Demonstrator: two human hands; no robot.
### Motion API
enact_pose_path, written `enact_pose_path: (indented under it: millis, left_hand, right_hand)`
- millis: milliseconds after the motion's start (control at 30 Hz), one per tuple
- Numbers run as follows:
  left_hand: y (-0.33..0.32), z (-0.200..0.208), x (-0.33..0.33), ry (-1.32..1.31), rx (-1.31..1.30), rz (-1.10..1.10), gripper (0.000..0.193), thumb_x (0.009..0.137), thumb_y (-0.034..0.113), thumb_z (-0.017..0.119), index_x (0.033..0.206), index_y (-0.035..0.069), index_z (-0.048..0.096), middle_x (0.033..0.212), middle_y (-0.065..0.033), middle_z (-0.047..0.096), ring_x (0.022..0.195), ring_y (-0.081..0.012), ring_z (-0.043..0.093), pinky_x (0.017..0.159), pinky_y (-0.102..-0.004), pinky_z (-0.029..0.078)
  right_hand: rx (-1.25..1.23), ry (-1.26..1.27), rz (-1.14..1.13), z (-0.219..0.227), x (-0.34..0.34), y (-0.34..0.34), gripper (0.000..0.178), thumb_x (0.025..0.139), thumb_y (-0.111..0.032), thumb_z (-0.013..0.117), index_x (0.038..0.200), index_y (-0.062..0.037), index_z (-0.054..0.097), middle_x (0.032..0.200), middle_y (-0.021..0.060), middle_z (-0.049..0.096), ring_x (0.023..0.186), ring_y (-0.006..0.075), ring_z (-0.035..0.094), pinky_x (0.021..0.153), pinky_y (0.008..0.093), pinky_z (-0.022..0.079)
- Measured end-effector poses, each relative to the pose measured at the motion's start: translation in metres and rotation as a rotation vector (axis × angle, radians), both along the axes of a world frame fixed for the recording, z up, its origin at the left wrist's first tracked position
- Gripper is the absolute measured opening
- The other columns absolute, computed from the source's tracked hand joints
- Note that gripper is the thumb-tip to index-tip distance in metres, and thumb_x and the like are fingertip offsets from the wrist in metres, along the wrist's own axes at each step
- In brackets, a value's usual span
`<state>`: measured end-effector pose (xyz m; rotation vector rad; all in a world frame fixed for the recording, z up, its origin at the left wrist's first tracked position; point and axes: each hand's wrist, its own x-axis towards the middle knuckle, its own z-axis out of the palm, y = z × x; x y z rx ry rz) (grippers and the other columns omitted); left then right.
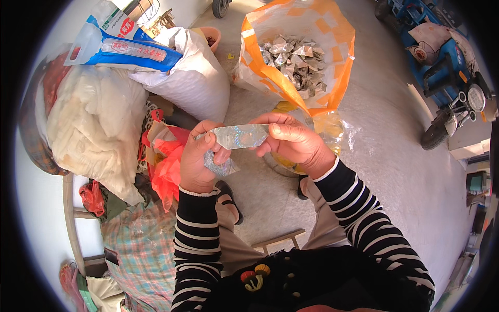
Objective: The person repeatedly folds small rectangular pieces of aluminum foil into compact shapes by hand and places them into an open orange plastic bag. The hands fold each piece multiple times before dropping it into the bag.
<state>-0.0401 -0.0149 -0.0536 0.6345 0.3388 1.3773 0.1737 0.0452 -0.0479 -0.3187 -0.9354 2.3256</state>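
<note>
A folded strip of silver holographic paper (243, 137) with angled corners is stretched level between my two hands. My left hand (195, 158) pinches its left end between thumb and fingers. Below, the lower fingers of that hand also keep some glittery silver sheets (219, 166), partly hidden. At the strip's other end my right hand (301, 143) grips it, thumb on top and fingers underneath. Just beyond my hands stands an open orange-and-white plastic bag (337, 52), holding a heap of folded silver paper pieces (299, 60).
Left of me are a full white sack (200, 78), a blue-and-white package (138, 52), a cream cloth bundle (93, 114) and a red plastic bag (169, 169). Plaid fabric (140, 242) lies nearer. A blue vehicle (447, 73) stands at the far right.
</note>
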Motion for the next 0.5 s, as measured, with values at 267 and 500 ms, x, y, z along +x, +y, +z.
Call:
enact_pose_path:
  millis: [267,500]
  left_hand:
    - [0.001,-0.001,0.006,-0.022,-0.056,0.039,0.018,0.089,0.019,0.066,0.091,0.003,0.059,0.068,-0.002,0.05,0.052,-0.0132,0.048,0.048,-0.0255,0.038]
    - [0.001,-0.005,0.008,0.001,-0.074,0.017,0.019,0.09,0.023,0.064,0.088,0.006,0.056,0.067,-0.0008,0.049,0.051,-0.0121,0.047,0.048,-0.0249,0.036]
  right_hand:
    - [0.0,0.003,-0.082,-0.01,-0.008,0.001,0.012,0.089,-0.018,0.067,0.092,-0.0072,0.065,0.096,0.0039,0.066,0.08,0.014,0.061,0.071,0.0281,0.05]
    - [-0.009,-0.05,-0.137,-0.007,-0.013,-0.002,0.015,0.088,-0.022,0.069,0.083,-0.0093,0.064,0.08,-0.0011,0.063,0.069,0.0073,0.057,0.066,0.0223,0.049]
